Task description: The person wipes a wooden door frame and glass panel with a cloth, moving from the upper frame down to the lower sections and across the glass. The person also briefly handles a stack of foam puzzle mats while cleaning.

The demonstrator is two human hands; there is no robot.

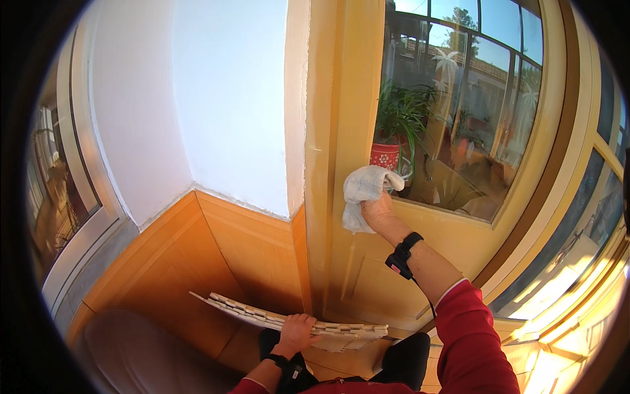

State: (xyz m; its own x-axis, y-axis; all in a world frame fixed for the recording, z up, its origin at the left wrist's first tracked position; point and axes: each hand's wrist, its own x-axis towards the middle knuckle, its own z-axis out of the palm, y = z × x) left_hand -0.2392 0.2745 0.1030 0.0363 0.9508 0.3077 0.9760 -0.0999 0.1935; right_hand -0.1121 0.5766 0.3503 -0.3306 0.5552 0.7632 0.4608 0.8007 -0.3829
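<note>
My right hand [381, 212] holds a folded whitish cloth [364, 189] against the lower left corner of the glass pane [457, 182] in a yellow wooden door [354, 251]. Lower down, my left hand [298, 332] grips the top edge of a stack of pale interlocking-edged mats or panels [344, 329], which stands upright before my knees. Both wrists wear black bands with small devices. Part of my right fingers is hidden by the cloth.
Through or in the glass show a green plant [401, 111] and a red flowered pot [385, 155]. At the lower left is a brown rounded surface [142, 349]. Orange wood panelling [246, 236] lines the wall; a metal-framed window [81, 251] is far left.
</note>
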